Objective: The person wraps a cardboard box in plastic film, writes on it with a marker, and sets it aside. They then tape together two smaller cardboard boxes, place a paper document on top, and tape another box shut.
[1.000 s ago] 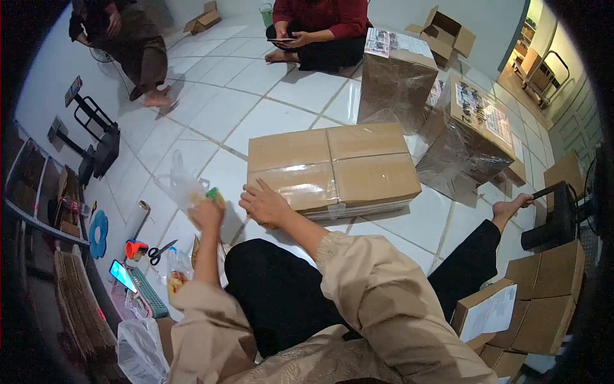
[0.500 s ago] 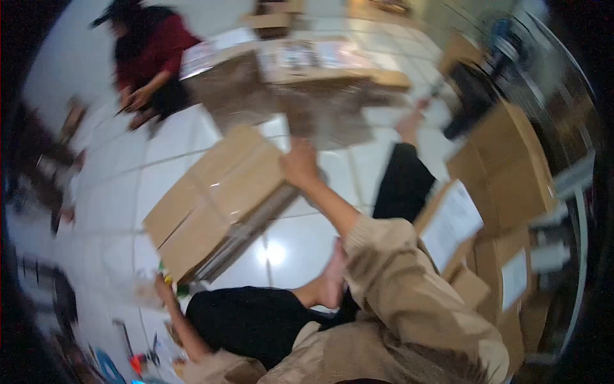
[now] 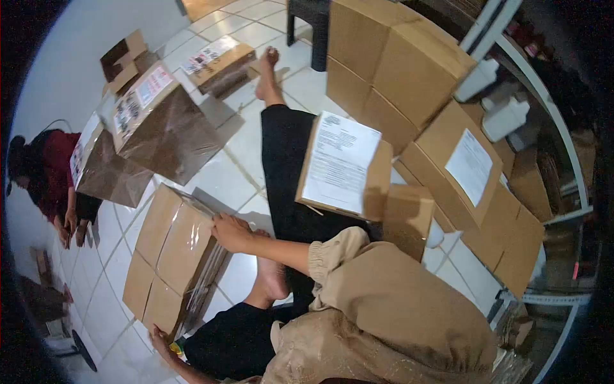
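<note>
A closed cardboard box [image 3: 167, 240], its sides wrapped in shiny clear plastic, lies on the tiled floor in front of my bent leg. My right hand [image 3: 231, 232] grips the box's upper right edge, fingers curled against it. At the near lower corner, my left hand [image 3: 160, 339] holds the box's edge, its fingers only partly showing. Beside the left wrist is a small yellow and green thing [image 3: 178, 349], too hidden to name.
Wrapped boxes [image 3: 167, 128] with printed labels stand farther off, near a crouching person [image 3: 54, 173]. A paper-topped carton [image 3: 342, 169] is by my outstretched leg. Large cartons [image 3: 390, 64], another papered box [image 3: 470, 166] and a metal rack [image 3: 569, 128] line the right.
The view has swung to the right, so the box and the other person appear farther left. Both hands stay at the box. The picture is sharper now.
</note>
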The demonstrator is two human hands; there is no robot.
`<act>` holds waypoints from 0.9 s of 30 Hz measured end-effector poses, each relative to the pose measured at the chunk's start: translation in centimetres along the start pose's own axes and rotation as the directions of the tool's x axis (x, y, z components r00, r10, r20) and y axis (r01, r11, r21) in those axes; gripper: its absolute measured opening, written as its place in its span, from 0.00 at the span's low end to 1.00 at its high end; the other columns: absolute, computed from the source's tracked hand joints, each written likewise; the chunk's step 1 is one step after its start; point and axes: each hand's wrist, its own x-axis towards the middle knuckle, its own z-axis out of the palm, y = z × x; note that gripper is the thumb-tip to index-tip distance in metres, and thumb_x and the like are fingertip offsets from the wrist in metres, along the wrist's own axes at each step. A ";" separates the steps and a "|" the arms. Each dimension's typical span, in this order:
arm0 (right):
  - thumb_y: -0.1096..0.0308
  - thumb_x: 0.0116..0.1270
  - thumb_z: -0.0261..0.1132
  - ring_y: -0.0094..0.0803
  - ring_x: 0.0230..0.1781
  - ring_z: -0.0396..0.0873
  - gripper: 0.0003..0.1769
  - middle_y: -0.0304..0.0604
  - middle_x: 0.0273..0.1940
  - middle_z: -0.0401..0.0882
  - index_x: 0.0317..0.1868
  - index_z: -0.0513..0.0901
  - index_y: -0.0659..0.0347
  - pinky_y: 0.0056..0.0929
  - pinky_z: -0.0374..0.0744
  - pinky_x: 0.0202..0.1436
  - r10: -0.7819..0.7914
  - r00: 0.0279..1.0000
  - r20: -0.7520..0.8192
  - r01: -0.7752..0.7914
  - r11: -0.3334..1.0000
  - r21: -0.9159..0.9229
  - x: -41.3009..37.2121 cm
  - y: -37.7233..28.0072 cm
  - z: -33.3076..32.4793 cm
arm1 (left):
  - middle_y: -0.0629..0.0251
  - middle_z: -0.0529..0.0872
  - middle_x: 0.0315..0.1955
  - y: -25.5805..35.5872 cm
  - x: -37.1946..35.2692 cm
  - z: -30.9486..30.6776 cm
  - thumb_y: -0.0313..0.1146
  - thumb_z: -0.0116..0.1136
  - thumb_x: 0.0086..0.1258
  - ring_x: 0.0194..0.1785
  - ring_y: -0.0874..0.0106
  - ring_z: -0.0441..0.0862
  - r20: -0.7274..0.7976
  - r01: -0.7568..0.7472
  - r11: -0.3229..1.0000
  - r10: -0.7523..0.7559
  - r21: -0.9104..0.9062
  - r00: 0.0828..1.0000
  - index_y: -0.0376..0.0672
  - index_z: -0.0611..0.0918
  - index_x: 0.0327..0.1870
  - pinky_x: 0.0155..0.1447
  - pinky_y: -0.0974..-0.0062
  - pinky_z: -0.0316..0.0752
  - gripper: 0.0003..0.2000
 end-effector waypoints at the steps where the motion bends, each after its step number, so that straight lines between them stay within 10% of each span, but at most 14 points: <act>1: 0.59 0.67 0.52 0.54 0.47 0.74 0.20 0.60 0.46 0.73 0.48 0.72 0.70 0.48 0.73 0.51 0.019 1.000 -0.008 -0.019 1.000 0.004 -2.1 0.2 -0.7 | 0.55 0.72 0.58 0.6 0.3 1.4 0.39 0.57 0.63 0.57 0.62 0.72 -0.010 -0.343 0.900 0.359 0.269 0.933 0.36 0.64 0.65 0.59 0.65 0.68 0.30; 2: 0.62 0.66 0.54 0.53 0.47 0.74 0.19 0.58 0.45 0.73 0.49 0.72 0.69 0.48 0.73 0.50 -0.102 0.995 -0.017 0.101 0.992 -0.074 -4.7 0.0 -1.8 | 0.53 0.73 0.57 1.6 0.2 3.0 0.35 0.59 0.62 0.56 0.62 0.73 -0.020 -0.484 0.490 0.717 0.725 0.696 0.36 0.65 0.64 0.58 0.67 0.69 0.29; 3: 0.65 0.64 0.56 0.52 0.47 0.75 0.18 0.57 0.45 0.74 0.49 0.72 0.69 0.48 0.74 0.50 -0.226 0.974 -0.015 0.221 0.963 -0.153 -7.2 -0.4 -3.4 | 0.52 0.74 0.56 2.6 0.1 4.7 0.31 0.60 0.61 0.55 0.63 0.74 -0.025 -0.292 0.151 0.919 0.944 0.392 0.36 0.66 0.64 0.57 0.69 0.70 0.29; 6: 0.68 0.62 0.57 0.50 0.49 0.74 0.21 0.55 0.49 0.73 0.54 0.70 0.68 0.45 0.74 0.51 -0.423 0.894 -0.151 0.410 0.906 -0.108 -14.0 -1.8 -10.1 | 0.52 0.78 0.50 10.6 -11.8 21.3 0.31 0.55 0.66 0.54 0.63 0.74 0.232 -0.648 0.661 0.610 0.378 0.758 0.36 0.72 0.58 0.57 0.71 0.69 0.20; 8: 0.67 0.62 0.57 0.48 0.51 0.73 0.22 0.55 0.54 0.71 0.56 0.70 0.68 0.43 0.72 0.54 -0.572 0.719 -0.396 0.551 0.816 -0.177 -17.6 -0.7 -15.7 | 0.58 0.79 0.47 9.7 -18.1 31.3 0.29 0.54 0.65 0.48 0.68 0.77 0.602 -0.566 0.817 0.400 0.107 0.691 0.36 0.74 0.56 0.55 0.70 0.70 0.18; 9: 0.66 0.62 0.58 0.46 0.53 0.73 0.23 0.54 0.55 0.70 0.56 0.70 0.68 0.43 0.71 0.56 -0.635 0.573 -0.517 0.581 0.760 -0.290 -19.6 0.5 -18.2 | 0.60 0.80 0.47 10.4 -23.5 35.9 0.32 0.56 0.65 0.48 0.70 0.77 0.780 -0.569 0.822 0.373 -0.026 0.503 0.38 0.74 0.56 0.54 0.72 0.71 0.19; 11: 0.57 0.69 0.50 0.44 0.55 0.69 0.25 0.57 0.52 0.68 0.56 0.68 0.71 0.42 0.65 0.61 -0.599 0.480 -0.641 0.330 0.800 -0.501 -24.8 4.2 -23.2 | 0.56 0.78 0.47 8.8 -32.0 41.7 0.35 0.63 0.61 0.50 0.68 0.77 0.932 -0.423 0.906 0.174 -0.025 0.318 0.42 0.66 0.63 0.54 0.69 0.72 0.29; 14: 0.53 0.72 0.45 0.41 0.56 0.66 0.25 0.50 0.52 0.66 0.56 0.67 0.68 0.39 0.62 0.63 -0.222 0.213 -0.951 0.118 0.973 -0.200 -29.8 12.2 -25.2 | 0.42 0.64 0.58 5.7 -39.8 46.9 0.43 0.72 0.51 0.60 0.57 0.68 0.988 -0.490 0.872 0.090 -0.019 0.122 0.38 0.47 0.70 0.60 0.60 0.68 0.51; 18: 0.56 0.73 0.47 0.37 0.58 0.65 0.22 0.49 0.55 0.67 0.54 0.71 0.66 0.34 0.61 0.64 0.381 0.359 -0.852 -0.200 0.923 0.329 -35.0 23.7 -22.1 | 0.37 0.56 0.62 1.5 -43.5 48.5 0.50 0.74 0.45 0.65 0.44 0.56 0.965 -0.706 0.690 0.261 -0.159 0.038 0.30 0.43 0.68 0.68 0.57 0.57 0.58; 20: 0.56 0.72 0.48 0.37 0.59 0.65 0.22 0.49 0.56 0.67 0.55 0.73 0.66 0.34 0.62 0.64 0.339 0.462 -0.820 -0.231 0.938 0.258 -36.1 29.3 -20.6 | 0.36 0.53 0.63 -0.1 -43.8 48.9 0.53 0.73 0.45 0.67 0.41 0.52 0.968 -0.712 0.700 0.210 -0.052 0.136 0.31 0.42 0.68 0.69 0.54 0.54 0.59; 22: 0.48 0.69 0.50 0.36 0.56 0.67 0.29 0.47 0.56 0.67 0.59 0.66 0.64 0.35 0.70 0.57 0.025 0.648 -0.761 0.129 0.981 0.143 -36.7 40.2 -19.5 | 0.34 0.51 0.62 -2.1 -43.5 49.5 0.61 0.71 0.40 0.66 0.37 0.50 0.971 -0.816 0.573 0.229 -0.078 0.068 0.33 0.43 0.68 0.69 0.53 0.52 0.63; 24: 0.39 0.65 0.51 0.39 0.51 0.70 0.36 0.46 0.53 0.69 0.58 0.66 0.63 0.35 0.72 0.53 0.491 0.639 -0.592 0.211 0.629 0.749 -34.6 36.5 -19.9 | 0.34 0.50 0.62 -2.9 -43.8 49.7 0.63 0.70 0.39 0.66 0.36 0.50 0.961 -0.777 0.627 0.240 -0.047 0.136 0.36 0.42 0.69 0.69 0.51 0.52 0.64; 27: 0.42 0.65 0.52 0.39 0.52 0.70 0.34 0.47 0.54 0.68 0.59 0.66 0.62 0.36 0.72 0.55 0.612 0.654 -0.444 0.197 0.429 0.882 -34.6 28.5 -20.7 | 0.34 0.48 0.63 -2.8 -43.5 49.6 0.66 0.69 0.35 0.65 0.36 0.51 0.969 -0.735 0.677 0.205 -0.039 0.138 0.43 0.41 0.71 0.67 0.47 0.53 0.65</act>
